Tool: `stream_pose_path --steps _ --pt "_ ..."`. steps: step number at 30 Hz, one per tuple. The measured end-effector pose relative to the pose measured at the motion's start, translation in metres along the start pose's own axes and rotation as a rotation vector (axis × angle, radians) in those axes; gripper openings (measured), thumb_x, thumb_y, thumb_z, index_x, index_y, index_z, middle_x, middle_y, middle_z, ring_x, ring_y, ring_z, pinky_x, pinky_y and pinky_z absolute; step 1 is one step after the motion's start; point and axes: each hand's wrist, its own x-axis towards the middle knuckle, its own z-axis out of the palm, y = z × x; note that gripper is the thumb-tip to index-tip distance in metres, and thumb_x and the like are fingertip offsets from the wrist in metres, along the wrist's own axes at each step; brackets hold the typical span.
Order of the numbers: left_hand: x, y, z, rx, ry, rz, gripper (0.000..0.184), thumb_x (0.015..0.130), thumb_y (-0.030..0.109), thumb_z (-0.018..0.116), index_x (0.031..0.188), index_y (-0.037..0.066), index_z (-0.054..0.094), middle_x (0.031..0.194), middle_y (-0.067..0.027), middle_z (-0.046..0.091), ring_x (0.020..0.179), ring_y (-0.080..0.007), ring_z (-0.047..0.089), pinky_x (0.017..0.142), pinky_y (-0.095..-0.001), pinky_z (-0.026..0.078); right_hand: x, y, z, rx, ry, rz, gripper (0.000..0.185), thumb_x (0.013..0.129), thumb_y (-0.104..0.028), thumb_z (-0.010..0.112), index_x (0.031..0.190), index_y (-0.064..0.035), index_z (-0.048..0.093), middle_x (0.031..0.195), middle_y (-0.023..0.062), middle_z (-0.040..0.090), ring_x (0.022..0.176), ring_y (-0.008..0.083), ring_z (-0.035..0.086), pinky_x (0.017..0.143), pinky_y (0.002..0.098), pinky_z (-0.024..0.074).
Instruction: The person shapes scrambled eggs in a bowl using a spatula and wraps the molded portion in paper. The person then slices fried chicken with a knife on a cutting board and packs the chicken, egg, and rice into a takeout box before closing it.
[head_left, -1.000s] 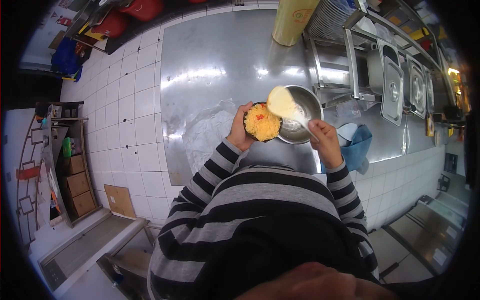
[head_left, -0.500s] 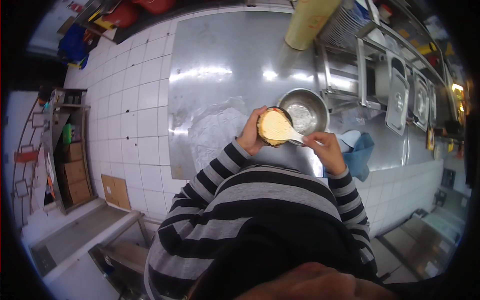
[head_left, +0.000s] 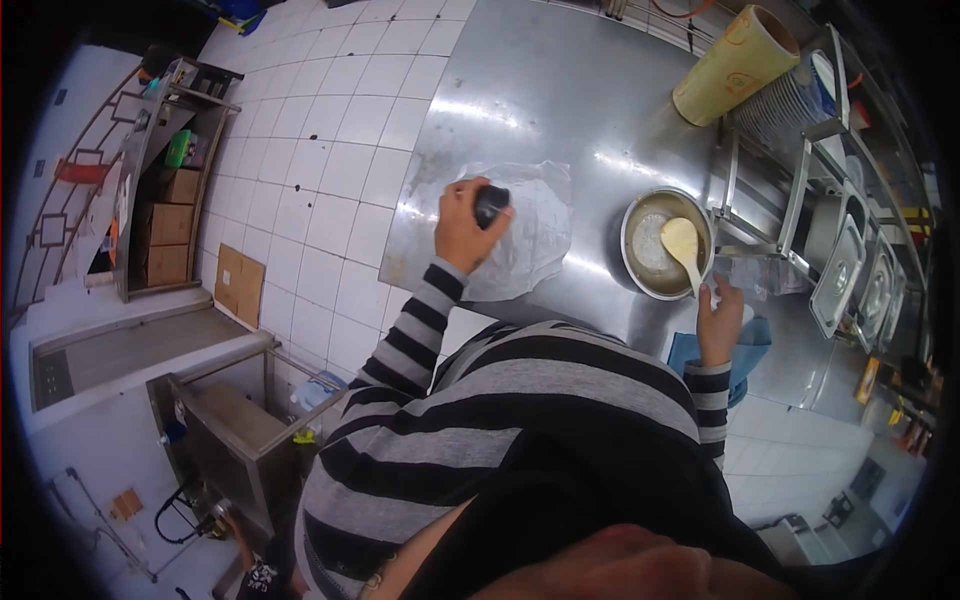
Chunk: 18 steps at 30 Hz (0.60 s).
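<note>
My left hand (head_left: 465,225) is closed around a small black bowl (head_left: 491,205), its dark outside turned up toward me. It is over a crumpled clear plastic sheet (head_left: 535,235) on the steel table; whether the bowl touches the sheet, I cannot tell. What is inside the bowl is hidden. On the right, a metal mixing bowl (head_left: 632,245) holds a rice paddle (head_left: 681,240), whose handle leans over the near rim. My right hand (head_left: 718,320) is just beside the handle's end, thumb and fingers apart.
A blue cloth (head_left: 750,350) lies near my right wrist. A yellowish roll (head_left: 735,65) stands at the table's far right, beside a metal rack (head_left: 800,190) with steel lids (head_left: 838,265). At lower left, another person's arm (head_left: 238,540) shows near a steel cabinet (head_left: 230,430).
My left hand has moved left with the black bowl, which held yellowish food, and turned it over. The rice paddle has gone into the mixing bowl, and my right hand has let go. The view has shifted.
</note>
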Motion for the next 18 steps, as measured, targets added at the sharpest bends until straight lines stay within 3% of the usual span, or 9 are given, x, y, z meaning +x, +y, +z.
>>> stream_pose_path --steps 2,3,4,7,10,12,14,17,18 --pt "-0.015 0.002 0.014 0.456 -0.175 0.254 0.053 0.075 0.034 0.076 0.117 0.009 0.058 0.124 -0.0164 0.05 0.112 -0.0365 0.047 0.093 -0.0469 0.041 0.004 -0.002 0.002 -0.147 0.162 -0.103 0.032 0.087 -0.02 0.064 0.116 -0.0067 0.065 0.104 0.0144 0.059 0.1 0.0311 0.055 0.083 0.0413 0.0435" --pt "-0.026 -0.006 0.025 0.52 -0.282 0.255 0.071 0.07 0.037 0.078 0.131 0.012 0.051 0.133 -0.0179 0.042 0.12 -0.0413 0.038 0.1 -0.0493 0.034 0.005 -0.011 -0.003 -0.144 0.159 -0.107 0.032 0.087 -0.02 0.064 0.116 -0.0067 0.065 0.104 0.0144 0.059 0.1 0.0311 0.055 0.083 0.0413 0.0435" --pt "-0.032 -0.001 0.029 0.521 -0.279 0.25 0.071 0.07 0.037 0.078 0.131 0.012 0.051 0.133 -0.0179 0.042 0.12 -0.0413 0.038 0.1 -0.0493 0.034 0.006 -0.027 -0.011 -0.166 0.208 -0.137 0.031 0.086 -0.019 0.064 0.115 -0.0075 0.065 0.106 0.0138 0.059 0.102 0.0313 0.055 0.085 0.0425 0.0425" --pt "-0.036 0.003 0.029 0.469 -0.185 0.078 0.108 0.065 0.032 0.079 0.152 0.014 0.016 0.146 -0.0211 0.027 0.13 -0.042 0.029 0.109 -0.0488 0.022 0.008 -0.059 -0.006 -0.125 0.298 -0.283 0.03 0.085 -0.016 0.065 0.114 -0.0086 0.065 0.108 0.013 0.059 0.104 0.0309 0.054 0.088 0.0445 0.0407" --pt "-0.035 -0.021 0.015 0.159 -0.14 0.102 0.111 0.062 0.029 0.078 0.152 0.015 0.014 0.147 -0.0214 0.026 0.133 -0.0417 0.026 0.111 -0.0539 0.017 0.004 -0.09 0.023 0.06 0.211 -0.576 0.032 0.084 -0.013 0.066 0.116 -0.0089 0.063 0.113 0.0143 0.058 0.105 0.0315 0.054 0.089 0.0435 0.0413" --pt "-0.033 -0.03 -0.006 0.158 -0.195 0.123 0.109 0.061 0.025 0.074 0.152 0.015 0.015 0.147 -0.0197 0.028 0.139 -0.0398 0.022 0.112 -0.0573 0.014 0.0 -0.126 0.056 0.288 -0.126 -0.652 0.035 0.085 -0.013 0.064 0.119 -0.0079 0.061 0.116 0.0161 0.057 0.108 0.0327 0.054 0.09 0.0425 0.0423" --pt "-0.03 -0.038 -0.021 0.371 -0.388 0.085 0.109 0.061 0.028 0.074 0.151 0.014 0.015 0.148 -0.0162 0.03 0.143 -0.0371 0.019 0.112 -0.0605 0.011 -0.004 -0.183 0.076 0.304 -0.302 -0.754 0.041 0.085 -0.017 0.064 0.124 -0.0085 0.058 0.124 0.0182 0.054 0.114 0.033 0.052 0.093 0.0404 0.0428" --pt "-0.027 -0.051 -0.034 0.463 -0.492 0.09 0.11 0.06 0.035 0.076 0.151 0.014 0.017 0.151 -0.0111 0.029 0.145 -0.0341 0.015 0.113 -0.0623 0.009 -0.007 -0.228 0.131 0.35 -0.337 -0.798 0.058 0.083 -0.026 0.068 0.136 -0.0138 0.049 0.135 0.0173 0.046 0.119 0.0341 0.048 0.099 0.0467 0.0395" --pt "-0.027 -0.056 -0.038 0.46 -0.503 0.102 0.11 0.06 0.035 0.076 0.151 0.014 0.017 0.151 -0.0111 0.029 0.145 -0.0341 0.015 0.113 -0.0623 0.009 -0.009 -0.237 0.145 0.174 -0.269 -0.801 0.065 0.081 -0.029 0.07 0.14 -0.0168 0.044 0.139 0.016 0.043 0.122 0.0342 0.046 0.1 0.0499 0.0373"
